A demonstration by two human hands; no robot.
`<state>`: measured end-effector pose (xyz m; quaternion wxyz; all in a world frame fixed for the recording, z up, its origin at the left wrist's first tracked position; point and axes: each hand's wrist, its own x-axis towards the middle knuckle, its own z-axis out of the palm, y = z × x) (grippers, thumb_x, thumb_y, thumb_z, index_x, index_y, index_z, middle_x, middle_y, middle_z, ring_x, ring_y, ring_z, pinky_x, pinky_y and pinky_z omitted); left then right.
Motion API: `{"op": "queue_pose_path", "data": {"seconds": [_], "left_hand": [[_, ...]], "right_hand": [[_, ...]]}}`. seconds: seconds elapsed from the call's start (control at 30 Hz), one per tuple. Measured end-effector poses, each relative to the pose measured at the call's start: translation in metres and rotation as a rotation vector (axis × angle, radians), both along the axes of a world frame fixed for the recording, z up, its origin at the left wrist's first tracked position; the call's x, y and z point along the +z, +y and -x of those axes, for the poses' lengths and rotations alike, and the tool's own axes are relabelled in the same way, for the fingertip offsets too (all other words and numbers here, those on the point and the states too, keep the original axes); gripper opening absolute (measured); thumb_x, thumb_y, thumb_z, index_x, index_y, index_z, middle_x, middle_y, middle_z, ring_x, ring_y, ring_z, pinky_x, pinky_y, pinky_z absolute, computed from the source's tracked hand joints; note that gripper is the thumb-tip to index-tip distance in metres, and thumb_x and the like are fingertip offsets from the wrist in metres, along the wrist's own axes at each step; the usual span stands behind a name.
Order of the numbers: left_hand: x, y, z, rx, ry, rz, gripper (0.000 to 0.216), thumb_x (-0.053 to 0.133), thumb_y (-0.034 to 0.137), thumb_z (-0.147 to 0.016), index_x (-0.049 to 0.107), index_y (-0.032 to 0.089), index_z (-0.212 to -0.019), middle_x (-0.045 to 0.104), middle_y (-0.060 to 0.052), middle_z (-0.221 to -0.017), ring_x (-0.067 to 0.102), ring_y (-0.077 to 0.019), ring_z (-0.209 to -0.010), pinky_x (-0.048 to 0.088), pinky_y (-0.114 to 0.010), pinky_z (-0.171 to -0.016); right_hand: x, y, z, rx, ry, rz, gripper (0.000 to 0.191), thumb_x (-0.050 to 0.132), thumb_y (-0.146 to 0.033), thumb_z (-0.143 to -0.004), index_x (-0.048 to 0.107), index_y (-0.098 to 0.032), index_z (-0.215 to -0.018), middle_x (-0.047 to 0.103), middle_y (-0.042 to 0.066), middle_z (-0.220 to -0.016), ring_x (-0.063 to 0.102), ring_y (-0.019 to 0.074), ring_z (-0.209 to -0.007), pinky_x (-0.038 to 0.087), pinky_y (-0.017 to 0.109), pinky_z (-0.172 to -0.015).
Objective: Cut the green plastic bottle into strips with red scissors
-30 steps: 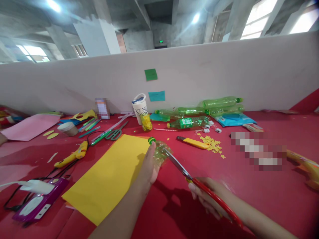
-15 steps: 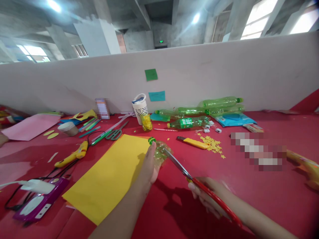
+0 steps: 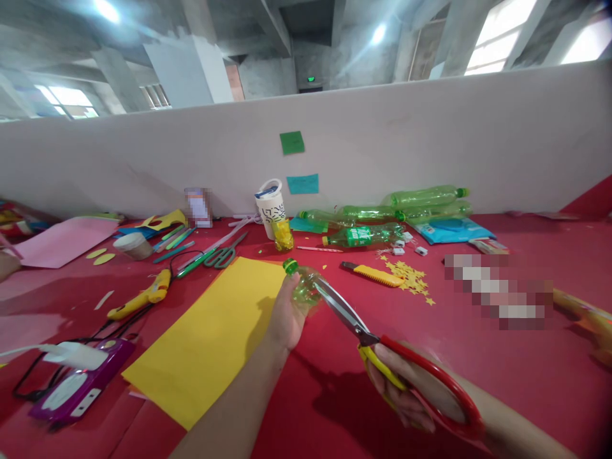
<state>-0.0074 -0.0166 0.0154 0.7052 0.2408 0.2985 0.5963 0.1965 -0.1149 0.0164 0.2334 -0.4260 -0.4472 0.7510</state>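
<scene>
My left hand (image 3: 287, 317) grips the cut-off top of a green plastic bottle (image 3: 308, 285), its green cap pointing up and left. In my right hand (image 3: 401, 376) are scissors (image 3: 363, 335) with one red and one yellow handle loop. The blades reach to the right side of the bottle top and touch or overlap it; whether they are cutting through plastic is unclear. My left fingertips are hidden behind the bottle piece. Yellow paper (image 3: 205, 338) lies under and left of my left forearm.
Behind my hands lie a yellow utility knife (image 3: 373, 274), yellow paper stars (image 3: 412, 280) and several green bottles (image 3: 368, 212). At left are a glue gun (image 3: 143, 296), a purple power strip (image 3: 83, 380) and grey-handled scissors (image 3: 224, 254). A white cup (image 3: 268, 210) stands near the partition.
My right hand has turned the scissors, so the yellow handle now shows and the handles stand wider apart. My left hand still holds the bottle top in nearly the same place.
</scene>
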Motion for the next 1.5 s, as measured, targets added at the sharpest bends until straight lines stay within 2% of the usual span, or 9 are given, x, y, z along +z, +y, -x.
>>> {"op": "queue_pose_path", "data": {"seconds": [0.2,0.47,0.7,0.93,1.03,1.17,1.33,1.5], "left_hand": [[0.000,0.000,-0.001,-0.016,-0.002,0.027,0.024,0.061,0.034,-0.079,0.064,0.014,-0.093,0.071,-0.006,-0.087,0.067,-0.0194,-0.082,0.049,-0.032,-0.078],[-0.006,0.001,0.000,-0.021,0.013,0.046,0.025,0.061,0.035,-0.080,0.063,0.015,-0.096,0.071,-0.005,-0.089,0.066,-0.0186,-0.084,0.049,-0.033,-0.081],[-0.005,0.002,-0.001,-0.025,0.022,0.029,0.023,0.059,0.034,-0.081,0.063,0.015,-0.093,0.070,-0.004,-0.084,0.066,-0.0167,-0.080,0.050,-0.032,-0.079],[-0.007,0.004,0.001,0.014,0.032,0.057,0.021,0.063,0.031,-0.077,0.064,0.016,-0.092,0.071,-0.002,-0.085,0.066,-0.0155,-0.078,0.049,-0.030,-0.080],[-0.008,0.005,0.002,0.011,0.023,0.079,0.022,0.063,0.031,-0.076,0.063,0.016,-0.093,0.071,-0.003,-0.085,0.066,-0.0161,-0.079,0.049,-0.030,-0.079],[-0.009,0.004,0.002,0.013,0.059,0.040,0.021,0.061,0.031,-0.077,0.062,0.018,-0.092,0.070,-0.002,-0.086,0.065,-0.0162,-0.080,0.049,-0.030,-0.077],[-0.009,0.000,-0.003,-0.021,0.110,-0.051,0.018,0.059,0.031,-0.079,0.060,0.019,-0.093,0.068,-0.003,-0.086,0.065,-0.0185,-0.082,0.049,-0.032,-0.075],[-0.009,-0.001,-0.004,-0.028,0.091,-0.036,0.020,0.060,0.032,-0.078,0.060,0.019,-0.094,0.069,-0.003,-0.088,0.065,-0.0193,-0.082,0.049,-0.033,-0.076]], "right_hand": [[0.009,0.000,0.002,-0.046,-0.269,-0.200,0.050,0.045,-0.066,-0.085,0.050,-0.018,-0.070,0.037,-0.011,-0.039,0.036,0.0041,-0.029,0.040,0.017,-0.041],[0.005,0.001,0.002,-0.044,-0.385,-0.179,0.053,0.045,-0.071,-0.080,0.048,-0.019,-0.071,0.037,-0.010,-0.041,0.036,0.0048,-0.033,0.028,0.013,-0.032],[0.015,-0.001,0.008,-0.053,-0.463,-0.133,0.048,0.046,-0.066,-0.084,0.041,-0.021,-0.066,0.032,-0.011,-0.042,0.032,0.0049,-0.033,0.028,0.014,-0.031],[0.011,0.000,0.013,-0.086,-0.564,-0.103,0.047,0.049,-0.062,-0.083,0.041,-0.021,-0.061,0.037,-0.009,-0.040,0.036,0.0051,-0.027,0.029,0.015,-0.027],[0.012,-0.001,0.016,-0.082,-0.558,-0.111,0.049,0.048,-0.064,-0.083,0.042,-0.021,-0.060,0.037,-0.009,-0.038,0.036,0.0048,-0.025,0.029,0.014,-0.026],[0.011,-0.003,0.017,-0.075,-0.437,-0.073,0.053,0.042,-0.069,-0.082,0.046,-0.020,-0.064,0.039,-0.009,-0.036,0.037,0.0052,-0.026,0.028,0.013,-0.027],[0.008,-0.004,0.018,-0.089,-0.384,-0.118,0.056,0.040,-0.074,-0.078,0.044,-0.020,-0.065,0.034,-0.011,-0.034,0.032,0.0040,-0.027,0.036,0.016,-0.036],[0.010,-0.005,0.022,-0.124,-0.412,-0.089,0.059,0.042,-0.079,-0.073,0.043,-0.021,-0.062,0.036,-0.010,-0.038,0.034,0.0050,-0.028,0.030,0.015,-0.030]]}}
